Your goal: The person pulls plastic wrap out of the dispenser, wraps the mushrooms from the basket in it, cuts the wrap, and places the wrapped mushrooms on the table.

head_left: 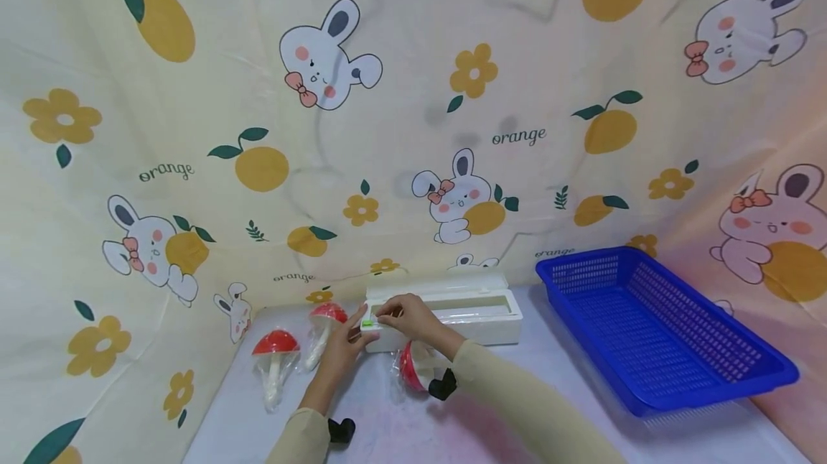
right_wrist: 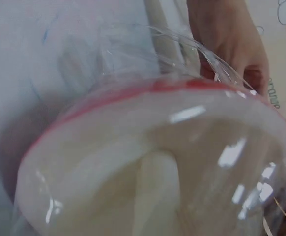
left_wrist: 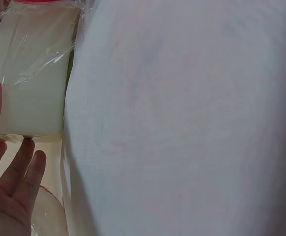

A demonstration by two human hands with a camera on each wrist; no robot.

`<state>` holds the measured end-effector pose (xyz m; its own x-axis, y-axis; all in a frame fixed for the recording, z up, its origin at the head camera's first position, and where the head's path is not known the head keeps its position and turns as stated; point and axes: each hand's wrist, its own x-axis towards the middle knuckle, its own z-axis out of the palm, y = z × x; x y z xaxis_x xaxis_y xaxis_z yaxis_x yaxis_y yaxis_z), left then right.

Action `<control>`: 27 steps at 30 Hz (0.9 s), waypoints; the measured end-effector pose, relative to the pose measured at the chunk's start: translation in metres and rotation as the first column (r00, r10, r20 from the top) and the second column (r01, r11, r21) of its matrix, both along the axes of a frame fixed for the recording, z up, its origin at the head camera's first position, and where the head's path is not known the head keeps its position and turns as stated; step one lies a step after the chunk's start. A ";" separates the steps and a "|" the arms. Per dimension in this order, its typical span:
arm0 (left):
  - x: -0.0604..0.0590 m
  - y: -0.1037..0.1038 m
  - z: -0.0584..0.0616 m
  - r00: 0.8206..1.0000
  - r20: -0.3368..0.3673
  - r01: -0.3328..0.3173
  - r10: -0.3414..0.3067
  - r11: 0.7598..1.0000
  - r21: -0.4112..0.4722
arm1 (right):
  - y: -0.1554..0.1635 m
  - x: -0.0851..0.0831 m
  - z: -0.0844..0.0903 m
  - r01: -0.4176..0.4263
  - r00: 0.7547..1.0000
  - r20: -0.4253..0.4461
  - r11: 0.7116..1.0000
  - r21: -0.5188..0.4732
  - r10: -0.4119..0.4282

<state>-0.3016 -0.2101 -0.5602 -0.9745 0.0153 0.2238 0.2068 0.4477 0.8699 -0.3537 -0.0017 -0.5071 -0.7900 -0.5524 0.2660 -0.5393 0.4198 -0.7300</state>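
Observation:
A long white cling film dispenser lies across the table with its lid raised and a small green piece at its left end. My left hand holds that end; the left wrist view shows the thumb and fingertips against the box. Over the same end, my right hand has its fingers bent together and seems to pinch the film's edge, though the fingertips' grip is mostly hidden. A red-capped mushroom in clear wrap lies before the box, below my right wrist, and fills the right wrist view.
Two more wrapped red-capped mushrooms lie to the left, one nearer the table's left edge and one beside my left hand. On the right stands a blue plastic basket. A printed cloth hangs behind the table.

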 end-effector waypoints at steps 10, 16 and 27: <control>0.002 0.001 0.001 1.000 0.011 -0.002 0.002 1.000 -0.007 | -0.009 0.002 -0.004 0.025 1.000 0.012 1.000 0.019 -0.025; 0.003 0.001 0.003 1.000 0.016 -0.009 0.010 1.000 -0.016 | -0.011 0.002 -0.004 0.027 1.000 0.014 0.999 0.019 -0.028; 0.001 0.001 0.001 1.000 0.025 0.000 0.000 1.000 0.011 | -0.014 0.003 -0.005 0.068 0.996 0.052 0.997 0.037 -0.070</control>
<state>-0.3002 -0.2095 -0.5590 -0.9797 0.0129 0.2000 0.1852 0.4384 0.8795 -0.3510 -0.0154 -0.5117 -0.8390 -0.5043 0.2043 -0.4693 0.4806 -0.7408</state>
